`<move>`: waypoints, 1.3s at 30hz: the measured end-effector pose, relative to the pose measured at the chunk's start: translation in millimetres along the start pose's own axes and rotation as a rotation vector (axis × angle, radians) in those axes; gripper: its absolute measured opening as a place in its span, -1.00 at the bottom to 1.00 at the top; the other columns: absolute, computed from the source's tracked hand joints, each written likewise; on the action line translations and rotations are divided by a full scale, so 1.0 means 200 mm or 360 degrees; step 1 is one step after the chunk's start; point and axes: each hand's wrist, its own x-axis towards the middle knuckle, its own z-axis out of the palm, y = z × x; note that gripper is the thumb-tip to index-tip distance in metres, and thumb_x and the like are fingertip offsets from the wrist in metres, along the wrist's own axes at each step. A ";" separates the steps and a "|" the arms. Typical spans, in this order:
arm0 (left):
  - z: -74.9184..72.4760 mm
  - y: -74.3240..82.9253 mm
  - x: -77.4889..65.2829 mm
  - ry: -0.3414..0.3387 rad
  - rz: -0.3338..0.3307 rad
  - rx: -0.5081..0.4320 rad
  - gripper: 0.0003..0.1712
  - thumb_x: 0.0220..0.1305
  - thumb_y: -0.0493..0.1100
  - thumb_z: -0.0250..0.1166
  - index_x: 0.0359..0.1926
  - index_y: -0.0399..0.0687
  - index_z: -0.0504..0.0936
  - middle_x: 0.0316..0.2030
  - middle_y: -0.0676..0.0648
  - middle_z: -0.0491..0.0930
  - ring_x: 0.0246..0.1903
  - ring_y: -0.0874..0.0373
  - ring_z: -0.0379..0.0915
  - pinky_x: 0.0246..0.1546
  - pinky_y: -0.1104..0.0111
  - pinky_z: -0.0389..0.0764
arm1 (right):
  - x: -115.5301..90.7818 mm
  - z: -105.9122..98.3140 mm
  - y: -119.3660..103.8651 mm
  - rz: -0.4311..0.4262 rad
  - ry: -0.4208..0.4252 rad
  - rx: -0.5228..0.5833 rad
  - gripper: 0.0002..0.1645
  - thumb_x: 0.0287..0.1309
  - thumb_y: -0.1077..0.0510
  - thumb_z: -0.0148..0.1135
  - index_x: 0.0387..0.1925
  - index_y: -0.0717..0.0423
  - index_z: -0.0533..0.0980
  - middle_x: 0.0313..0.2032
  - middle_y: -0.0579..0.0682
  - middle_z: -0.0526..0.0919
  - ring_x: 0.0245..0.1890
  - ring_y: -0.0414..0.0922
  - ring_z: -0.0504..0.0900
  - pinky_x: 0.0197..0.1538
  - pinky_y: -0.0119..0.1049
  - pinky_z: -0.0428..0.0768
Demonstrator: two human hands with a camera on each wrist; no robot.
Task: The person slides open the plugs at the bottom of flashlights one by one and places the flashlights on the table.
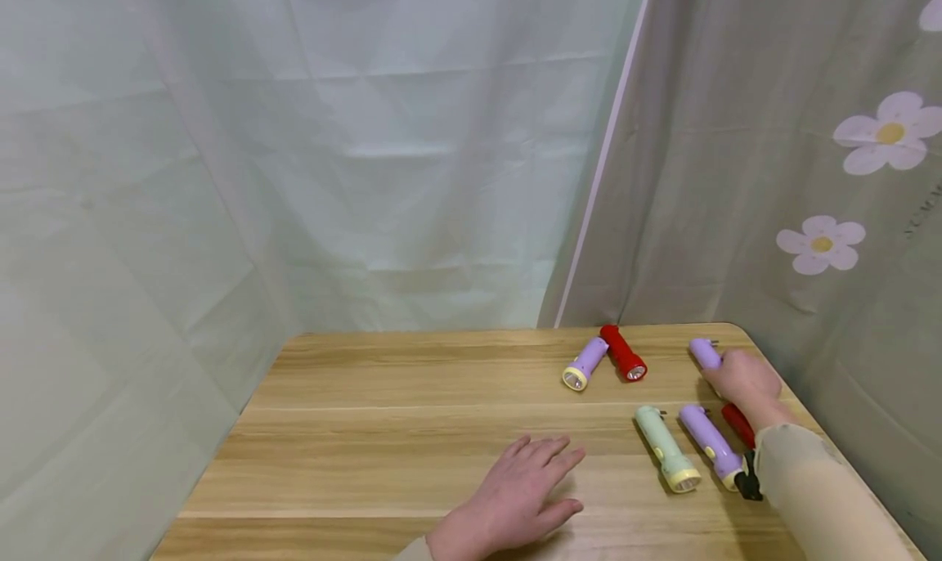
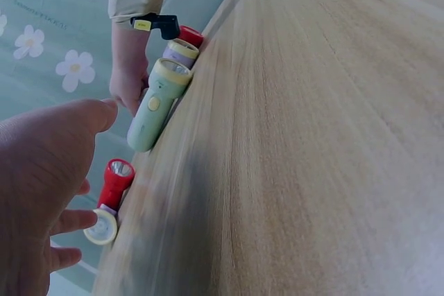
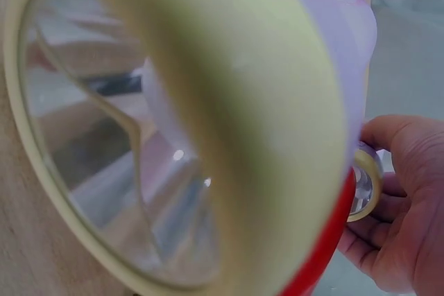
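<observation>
At the table's far right corner my right hand (image 1: 745, 379) grips a purple flashlight (image 1: 704, 352), its back end showing beyond the fingers. In the right wrist view that flashlight's pale yellow rim (image 3: 375, 184) shows within the curled right hand (image 3: 409, 206). My left hand (image 1: 521, 494) is spread palm down over the front middle of the table, holding nothing. To its right lie a mint green flashlight (image 1: 665, 446) and a second purple flashlight (image 1: 708, 442). A red flashlight (image 1: 738, 424) beside them is partly hidden by the right forearm.
Towards the back edge of the wooden table (image 1: 368, 430), another purple flashlight (image 1: 587, 362) and a red flashlight (image 1: 624, 354) lie with their ends close together. Curtains (image 1: 412, 152) hang behind and along the sides. A black strap mount (image 1: 748, 477) sits at the right wrist.
</observation>
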 end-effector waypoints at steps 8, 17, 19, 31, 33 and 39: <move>0.01 0.00 0.00 -0.0009 -0.0004 -0.0045 -0.28 0.53 0.31 0.02 0.56 0.19 0.24 0.47 -0.02 0.30 0.42 0.13 0.23 0.40 -0.05 0.27 | 0.00 -0.02 0.00 0.0007 -0.0065 -0.0012 -0.48 0.33 -0.03 0.15 -0.07 0.43 0.52 -0.30 0.30 0.58 -0.37 0.18 0.49 -0.40 -0.06 0.48; 0.01 0.00 -0.01 -0.0026 -0.0011 -0.0067 -0.29 0.53 0.30 0.03 0.56 0.21 0.24 0.47 -0.01 0.30 0.44 0.15 0.20 0.41 -0.05 0.26 | -0.01 -0.03 -0.01 0.0041 -0.0128 -0.0027 -0.40 0.37 -0.05 0.08 -0.01 0.50 0.49 -0.28 0.32 0.54 -0.35 0.19 0.50 -0.40 -0.06 0.50; 0.02 0.00 -0.01 -0.0023 -0.0013 -0.0068 -0.29 0.53 0.30 0.03 0.56 0.20 0.25 0.47 -0.01 0.30 0.44 0.15 0.21 0.41 -0.05 0.26 | -0.01 -0.03 -0.01 0.0040 -0.0129 -0.0031 -0.37 0.39 -0.08 0.06 0.00 0.51 0.48 -0.26 0.34 0.55 -0.34 0.20 0.50 -0.39 -0.05 0.50; 0.01 -0.03 -0.03 0.0026 -0.0062 -0.0038 -0.29 0.52 0.30 0.04 0.55 0.18 0.27 0.44 -0.02 0.34 0.40 0.09 0.28 0.38 -0.04 0.31 | -0.02 -0.05 -0.02 -0.0044 0.0152 -0.0046 -0.30 0.42 -0.17 0.00 0.01 0.49 0.48 -0.15 0.46 0.58 -0.18 0.42 0.50 -0.21 0.26 0.47; 0.01 -0.05 -0.04 0.0065 -0.0073 -0.0011 -0.29 0.51 0.30 0.07 0.53 0.16 0.30 0.42 -0.04 0.38 0.37 0.07 0.33 0.36 -0.04 0.34 | -0.02 -0.05 -0.05 -0.0094 0.0211 -0.0034 -0.28 0.43 -0.17 0.00 0.08 0.50 0.46 -0.07 0.49 0.56 -0.12 0.46 0.47 -0.12 0.34 0.44; -0.02 -0.12 -0.04 0.0167 -0.0141 -0.0005 -0.31 0.48 0.23 0.17 0.49 0.09 0.36 0.38 -0.09 0.43 0.33 0.01 0.39 0.34 -0.03 0.38 | 0.00 -0.04 -0.20 -0.0261 0.0279 -0.0060 -0.24 0.43 -0.14 0.04 0.25 0.50 0.39 0.16 0.54 0.47 0.07 0.52 0.47 0.01 0.43 0.43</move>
